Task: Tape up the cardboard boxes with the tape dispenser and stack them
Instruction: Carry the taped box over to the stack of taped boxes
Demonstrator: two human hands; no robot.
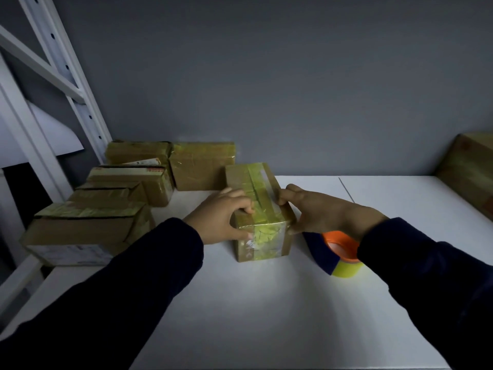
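A small cardboard box (262, 231) with yellowish tape along its top and down its near face stands in the middle of the white table (240, 303). My left hand (221, 216) grips its left side, fingers curled over the top edge. My right hand (317, 209) grips its right side, thumb at the near corner. The tape dispenser (337, 253), dark blue with an orange hub and a yellow-green roll, lies on the table just right of the box, under my right wrist.
Several taped cardboard boxes (117, 198) sit grouped at the table's back left, beside a white metal shelf frame (66, 76). Another large box (472, 169) shows at the right edge. A grey wall runs behind the table.
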